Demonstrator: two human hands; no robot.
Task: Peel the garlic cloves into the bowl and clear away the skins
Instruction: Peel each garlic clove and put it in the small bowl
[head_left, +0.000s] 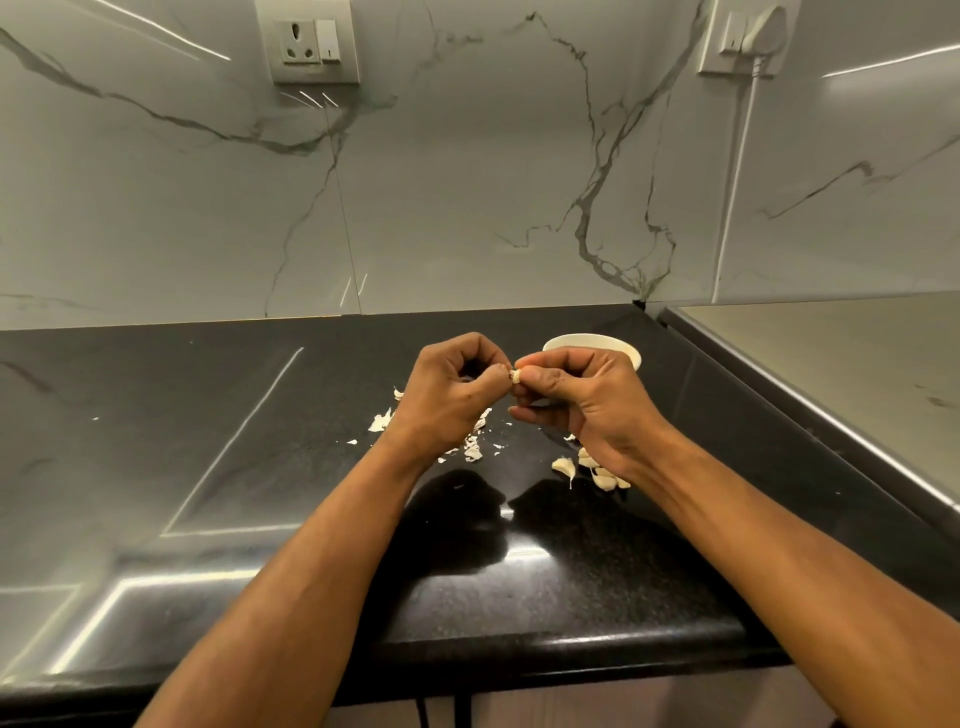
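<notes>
Item one, far left: the black desk (208, 467), bare but for a stray fleck; we have open room here for sweeping.

Item two: loose skins (382, 421), scattered on the desk under and beside our left hand (449, 395).

Item three: the left hand, fingers curled, its fingertips pinching at the clove (516, 376).

Item four: the clove, held above the desk between both hands; we judge peeling to be the step in hand, with skin yet to come off.

Item five: our right hand (576, 405), thumb and fingers gripping the same clove.

Item six: unpeeled cloves (566, 467), lying below the right wrist.

Item seven: the white bowl (626, 347), just behind the right hand; the next move calls for a short drop into it.

Item eight: a raised ledge (779, 405) closes the right side; the desk's front edge lies near us.
</notes>
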